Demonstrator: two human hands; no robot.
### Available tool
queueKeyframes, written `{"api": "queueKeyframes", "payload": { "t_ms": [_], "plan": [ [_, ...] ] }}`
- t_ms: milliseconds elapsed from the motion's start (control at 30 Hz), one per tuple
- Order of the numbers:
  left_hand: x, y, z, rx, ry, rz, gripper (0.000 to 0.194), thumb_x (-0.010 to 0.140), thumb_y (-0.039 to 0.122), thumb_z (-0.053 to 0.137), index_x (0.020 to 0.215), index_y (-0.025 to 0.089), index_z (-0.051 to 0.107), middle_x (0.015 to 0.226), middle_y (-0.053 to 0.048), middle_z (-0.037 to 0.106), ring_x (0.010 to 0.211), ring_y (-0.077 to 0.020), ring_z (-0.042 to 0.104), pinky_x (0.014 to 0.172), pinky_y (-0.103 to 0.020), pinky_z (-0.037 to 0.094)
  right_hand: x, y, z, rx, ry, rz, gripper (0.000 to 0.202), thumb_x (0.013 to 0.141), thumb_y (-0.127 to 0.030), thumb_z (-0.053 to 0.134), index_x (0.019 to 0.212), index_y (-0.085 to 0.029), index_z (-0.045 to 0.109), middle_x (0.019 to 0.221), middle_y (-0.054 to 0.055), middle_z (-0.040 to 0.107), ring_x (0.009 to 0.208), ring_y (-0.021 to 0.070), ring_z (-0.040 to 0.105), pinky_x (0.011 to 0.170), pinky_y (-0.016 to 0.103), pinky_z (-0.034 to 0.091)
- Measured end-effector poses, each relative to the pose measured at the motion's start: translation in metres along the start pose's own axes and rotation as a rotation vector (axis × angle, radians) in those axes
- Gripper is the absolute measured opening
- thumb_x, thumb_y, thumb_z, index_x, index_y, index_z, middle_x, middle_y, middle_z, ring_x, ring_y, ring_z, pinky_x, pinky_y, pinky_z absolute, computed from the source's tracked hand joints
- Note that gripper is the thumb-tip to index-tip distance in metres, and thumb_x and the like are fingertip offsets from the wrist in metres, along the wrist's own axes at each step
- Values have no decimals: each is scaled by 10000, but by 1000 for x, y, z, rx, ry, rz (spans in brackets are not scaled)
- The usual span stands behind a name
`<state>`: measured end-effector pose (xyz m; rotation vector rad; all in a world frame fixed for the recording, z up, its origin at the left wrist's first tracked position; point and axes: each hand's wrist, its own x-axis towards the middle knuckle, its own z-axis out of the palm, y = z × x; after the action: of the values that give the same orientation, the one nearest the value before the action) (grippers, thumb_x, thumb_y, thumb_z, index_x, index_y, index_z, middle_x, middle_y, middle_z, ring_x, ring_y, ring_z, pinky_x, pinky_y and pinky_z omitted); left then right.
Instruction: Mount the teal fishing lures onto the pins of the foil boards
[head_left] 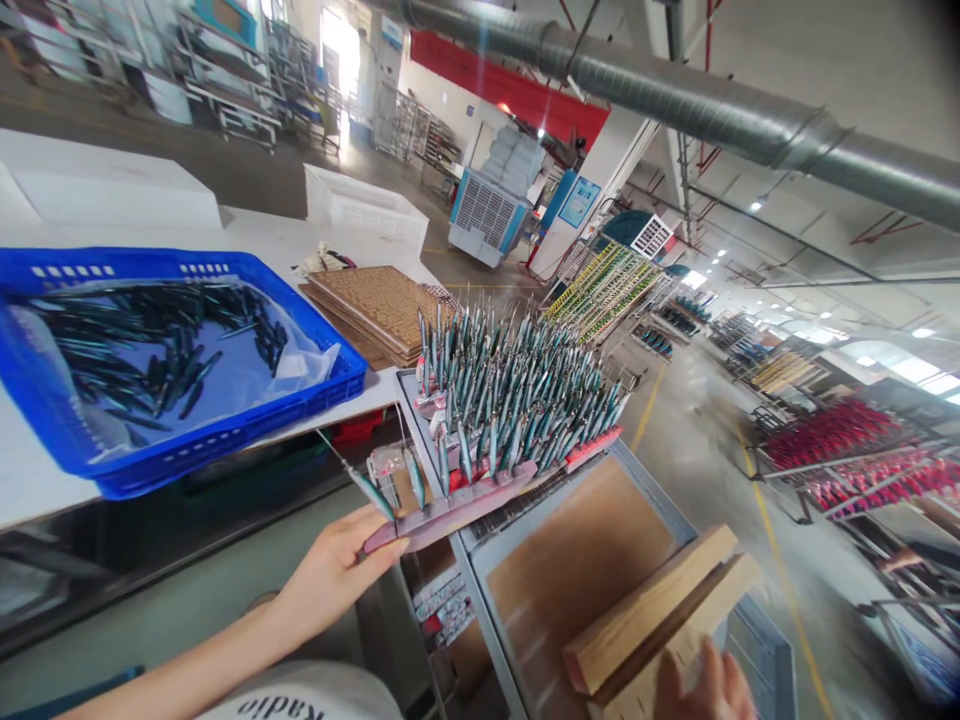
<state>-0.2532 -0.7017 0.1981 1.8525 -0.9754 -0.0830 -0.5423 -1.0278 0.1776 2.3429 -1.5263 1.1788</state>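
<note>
My left hand [341,570] is closed on the near end of a pinkish-purple strip [450,510], thumb on one side and fingers beneath. Slim teal fish-shaped pieces that look like lure bodies [465,455] stand upright in a row along this strip, the nearest one tilted. Beyond it, a dense cluster of similar lure bodies [525,390] stands on a grey-framed tray. At the lower right, my right hand [709,685] is blurred and partly cut off by the frame edge. It is at two pale wooden bars [652,610] lying on a brown board; its grip cannot be made out.
On the white table at left is a blue basket [225,440] lined with plastic, holding many loose dark slim pieces. Stacked brown patterned boards [382,310] lie behind it, near a white crate [367,205]. Racks with red pieces [832,430] stand across the aisle at right.
</note>
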Motion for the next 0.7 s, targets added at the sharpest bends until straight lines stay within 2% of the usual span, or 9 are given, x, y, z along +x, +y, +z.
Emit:
{"api": "queueKeyframes", "payload": {
  "t_ms": [67, 133, 233, 333, 400, 533, 633, 700],
  "plan": [
    [-1, -1, 1, 9, 13, 10, 218, 828, 350, 485, 745, 183, 599, 744, -2, 616, 712, -131, 579, 667, -183, 453, -11, -46, 3, 4, -222, -249, 651, 731, -535, 368, 1181, -79, 482, 1254, 223, 460, 1213, 358, 362, 965, 512, 324],
    [-1, -3, 2, 26, 38, 20, 215, 821, 357, 491, 744, 188, 601, 763, 1, 622, 709, -127, 580, 668, -178, 456, -26, -87, 12, -25, -418, -377, 614, 760, -503, 366, 1218, -104, 461, 1333, 177, 411, 1267, 344, 296, 988, 520, 292],
    [-1, -3, 3, 58, 46, 40, 233, 824, 366, 482, 730, 189, 601, 739, 1, 617, 701, -127, 582, 678, -178, 462, -44, -126, 27, -60, -633, -452, 612, 786, -473, 360, 1279, -112, 396, 1405, 150, 323, 1315, 313, 223, 1032, 528, 218],
    [-1, -2, 4, 64, 63, 58, 255, 815, 396, 484, 717, 190, 598, 730, -3, 618, 711, -138, 588, 673, -189, 472, -43, -140, 34, -89, -775, -418, 568, 784, -416, 389, 1281, -140, 390, 1370, 147, 381, 1296, 301, 271, 1035, 556, 175],
    [-2, -1, 6, 64, 81, 40, 271, 803, 420, 487, 693, 194, 588, 694, 1, 611, 664, -141, 581, 622, -197, 476, -34, -142, 32, -56, -817, -375, 512, 776, -359, 412, 1249, -165, 422, 1315, 147, 447, 1248, 292, 349, 1019, 566, 191],
    [-2, -3, 7, 53, 60, 7, 310, 808, 449, 446, 655, 212, 575, 589, 11, 577, 556, -144, 535, 512, -217, 452, -18, -144, 23, 27, -785, -307, 432, 741, -342, 484, 1147, -195, 495, 1195, 124, 533, 1163, 275, 434, 1018, 570, 172],
    [-2, -5, 10, 33, 6, 11, 288, 802, 462, 451, 722, 224, 593, 646, 24, 598, 614, -151, 544, 541, -224, 455, -19, -152, 21, 54, -774, -282, 408, 725, -312, 502, 1118, -202, 508, 1170, 109, 544, 1159, 265, 437, 1031, 563, 145],
    [-5, -4, 12, 29, -14, 12, 280, 798, 458, 472, 717, 216, 587, 663, 25, 595, 630, -147, 539, 570, -224, 453, -25, -160, 25, 200, -763, -270, 488, 708, -286, 513, 1185, -196, 465, 1243, 110, 502, 1205, 253, 399, 1046, 512, 179]
  ]
}}
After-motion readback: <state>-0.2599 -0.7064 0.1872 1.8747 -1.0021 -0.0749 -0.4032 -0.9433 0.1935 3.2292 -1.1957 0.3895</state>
